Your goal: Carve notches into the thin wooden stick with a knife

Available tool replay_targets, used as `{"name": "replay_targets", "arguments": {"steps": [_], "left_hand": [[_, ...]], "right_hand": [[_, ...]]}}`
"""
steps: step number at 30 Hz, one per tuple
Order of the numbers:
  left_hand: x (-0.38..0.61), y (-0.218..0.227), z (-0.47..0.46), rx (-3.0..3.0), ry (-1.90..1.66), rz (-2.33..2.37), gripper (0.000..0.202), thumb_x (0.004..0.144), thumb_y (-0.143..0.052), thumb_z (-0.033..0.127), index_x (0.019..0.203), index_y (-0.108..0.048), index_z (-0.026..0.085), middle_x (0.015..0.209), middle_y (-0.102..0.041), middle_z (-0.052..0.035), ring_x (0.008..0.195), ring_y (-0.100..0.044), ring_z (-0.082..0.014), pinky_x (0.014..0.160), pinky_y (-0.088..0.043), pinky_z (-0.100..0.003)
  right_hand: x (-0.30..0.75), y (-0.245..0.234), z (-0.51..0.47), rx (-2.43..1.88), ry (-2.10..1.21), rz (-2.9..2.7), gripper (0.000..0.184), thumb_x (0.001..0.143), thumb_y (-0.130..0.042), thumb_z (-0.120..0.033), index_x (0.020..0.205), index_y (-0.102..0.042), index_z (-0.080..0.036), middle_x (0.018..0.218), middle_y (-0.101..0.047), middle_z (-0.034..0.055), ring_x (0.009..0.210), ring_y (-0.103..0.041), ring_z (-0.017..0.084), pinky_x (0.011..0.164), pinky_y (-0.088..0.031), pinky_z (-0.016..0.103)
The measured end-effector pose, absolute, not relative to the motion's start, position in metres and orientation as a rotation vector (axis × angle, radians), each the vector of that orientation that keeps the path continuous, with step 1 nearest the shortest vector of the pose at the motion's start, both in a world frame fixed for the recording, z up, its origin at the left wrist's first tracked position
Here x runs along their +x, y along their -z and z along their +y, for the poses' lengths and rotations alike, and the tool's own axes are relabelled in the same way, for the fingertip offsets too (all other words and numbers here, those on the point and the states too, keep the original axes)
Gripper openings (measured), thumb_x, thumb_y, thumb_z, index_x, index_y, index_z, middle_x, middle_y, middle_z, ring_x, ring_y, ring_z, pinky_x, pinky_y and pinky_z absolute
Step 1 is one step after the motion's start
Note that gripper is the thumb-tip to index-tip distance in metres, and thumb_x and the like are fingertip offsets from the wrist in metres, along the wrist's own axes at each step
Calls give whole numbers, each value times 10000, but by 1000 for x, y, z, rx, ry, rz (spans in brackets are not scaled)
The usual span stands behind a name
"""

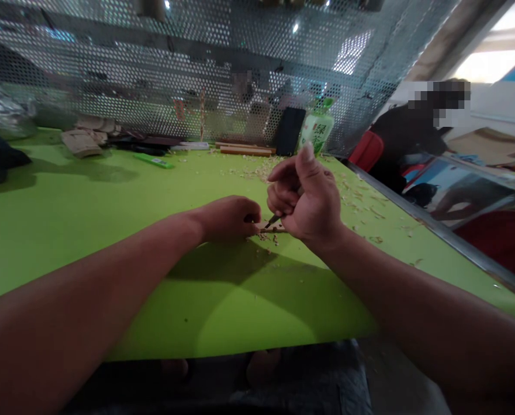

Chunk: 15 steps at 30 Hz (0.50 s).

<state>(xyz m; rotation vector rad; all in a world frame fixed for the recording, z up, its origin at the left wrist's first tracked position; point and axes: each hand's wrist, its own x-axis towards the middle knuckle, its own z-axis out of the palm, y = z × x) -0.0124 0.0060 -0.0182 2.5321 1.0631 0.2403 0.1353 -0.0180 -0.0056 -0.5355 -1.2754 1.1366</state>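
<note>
Our lime-green work mat before a perforated metal screen, strewn with wood shavings.

Our right hand curls closed around a small carving knife, its blade at a thin wooden strip, which our left hand grips against the mat.

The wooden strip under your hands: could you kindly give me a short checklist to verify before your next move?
1. Left hand on the wooden strip, which lies flat on the green tabletop: ok.
2. Right hand closed around the small blade: ok.
3. Blade tip clear of the left fingers: cannot tell; it points toward them.
4. Work area around the strip free of wood shavings: not ok; they are scattered there.
</note>
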Motion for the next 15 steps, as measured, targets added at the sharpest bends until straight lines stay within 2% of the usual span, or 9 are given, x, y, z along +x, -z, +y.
{"name": "replay_targets", "arguments": {"steps": [5,15], "left_hand": [[-12,19,7,2513,-231,1046,138,798,-533,267,729,-596,166,660,-591,1,615,-440,-115,616,-307,-283],[-11,17,6,2540,-220,1078,131,785,-535,272,741,-594,164,700,-607,-1,622,-455,-115,595,-302,-269]], "right_hand": [[134,5,-20,-546,-1129,-1300,437,862,-542,-638,681,-585,-243,440,-248,-83,335,-234,66,331,-237,231],[133,5,-16,-581,-1072,-1337,522,829,-532,-696,627,-531,-214,418,-249,-95,320,-232,57,323,-206,227]]}}
